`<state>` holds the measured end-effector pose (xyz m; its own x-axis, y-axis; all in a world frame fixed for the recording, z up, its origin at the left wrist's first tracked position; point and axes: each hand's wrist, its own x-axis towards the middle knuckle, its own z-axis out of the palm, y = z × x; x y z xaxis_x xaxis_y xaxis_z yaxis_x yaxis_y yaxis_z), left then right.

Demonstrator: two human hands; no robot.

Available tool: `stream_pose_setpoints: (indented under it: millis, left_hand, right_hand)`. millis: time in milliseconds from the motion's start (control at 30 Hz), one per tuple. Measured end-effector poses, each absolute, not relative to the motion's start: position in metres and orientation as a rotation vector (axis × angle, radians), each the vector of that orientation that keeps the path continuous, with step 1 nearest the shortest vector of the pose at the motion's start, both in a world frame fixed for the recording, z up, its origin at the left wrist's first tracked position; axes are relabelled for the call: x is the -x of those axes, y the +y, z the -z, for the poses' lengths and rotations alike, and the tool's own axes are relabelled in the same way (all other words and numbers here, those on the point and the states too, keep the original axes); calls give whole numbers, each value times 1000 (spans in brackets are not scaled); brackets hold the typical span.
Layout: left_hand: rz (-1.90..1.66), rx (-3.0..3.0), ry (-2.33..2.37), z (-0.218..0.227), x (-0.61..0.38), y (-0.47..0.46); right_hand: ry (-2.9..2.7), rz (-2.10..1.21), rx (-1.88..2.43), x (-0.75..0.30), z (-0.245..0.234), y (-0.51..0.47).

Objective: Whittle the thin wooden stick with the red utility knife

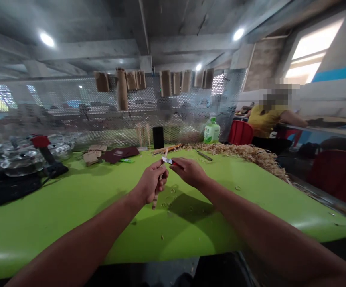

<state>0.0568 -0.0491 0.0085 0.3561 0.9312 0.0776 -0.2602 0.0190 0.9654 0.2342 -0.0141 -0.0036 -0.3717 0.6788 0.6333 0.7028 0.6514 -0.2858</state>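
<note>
1. Head view, left hand (151, 182): it's clamped in a fist around a stick (155, 202). The stick runs through the grip, with its lower end below the fist and its upper end above the knuckles.
2. The right hand (189, 171) is just beside it, pinching a knife (167, 160) with a short bright blade and a red handle. The hands are nearly together, with the blade at the stick's upper part. From here I can't tell if the edge is touching the wood.
3. Progress as I read it: plenty of wood is already cut, as shavings (235, 153) lie in a long drift ahead of the right hand. A few loose curls sit near both hands. Ahead of the hands lies a small bundle of sticks (165, 150). I can't tell how much remains to cut.
4. Materials: the stick is slender, pale and dry-looking, and the shavings are thin, crinkled curls. Under the hands, the table (41, 223) is glossy green.
5. Ahead of the left hand are a maroon folder (119, 154) and cardboard scraps (91, 157). Farther ahead stand a black cup (158, 137) and a bottle (211, 131), with paper bags (121, 89) hanging on a perforated screen (71, 107). Well past the right hand sits a co-worker (265, 119) in a yellow shirt.
</note>
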Motion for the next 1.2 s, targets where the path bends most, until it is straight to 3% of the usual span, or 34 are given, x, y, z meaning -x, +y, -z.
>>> stream_pose_setpoints:
  millis: [300, 500, 867, 1200]
  left_hand:
    - [-1047, -1211, 769, -12, -56, -57]
    - [-945, -1277, 722, -7, -61, -66]
    - [-1046, -1173, 745, -13, -54, -52]
    - [-1030, -1243, 692, -12, -54, -51]
  right_hand:
    - [-2043, 153, 1146, -242, 1, -5]
    - [-1704, 21, 1501, -292, -5, 29]
    - [-2075, 16, 1061, -236, 3, -11]
    - [-2104, 210, 1120, -238, 2, -14]
